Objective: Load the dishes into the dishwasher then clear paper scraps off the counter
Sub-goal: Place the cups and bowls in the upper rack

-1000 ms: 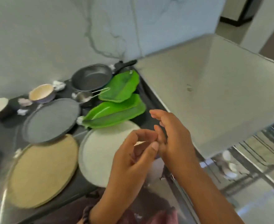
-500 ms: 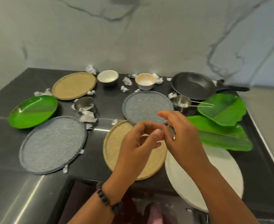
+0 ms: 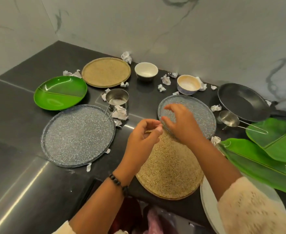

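My left hand (image 3: 143, 138) hovers over the far rim of a tan speckled plate (image 3: 169, 168), fingers loosely curled, nothing visibly held. Spread loosely, my right hand (image 3: 181, 125) hangs above the near edge of a grey speckled plate (image 3: 199, 110). On the black counter (image 3: 20, 162) also lie a second grey plate (image 3: 78, 134), a second tan plate (image 3: 106, 71), a green divided plate (image 3: 60, 92), two bowls (image 3: 146, 70) (image 3: 188, 84), two steel cups (image 3: 117, 98) (image 3: 228, 118) and a black pan (image 3: 241, 101). Crumpled paper scraps (image 3: 120, 112) (image 3: 165, 80) are scattered among them.
Two green leaf-shaped plates (image 3: 277, 141) (image 3: 257, 164) overlap at the right, and a white plate (image 3: 206, 201) sits partly under my right sleeve. A marble wall (image 3: 155, 22) backs the counter. The dishwasher is out of view.
The view has swung left from the open dishwasher to the counter. My hands, held together before, have parted; the right one has reached forward over the grey plate.
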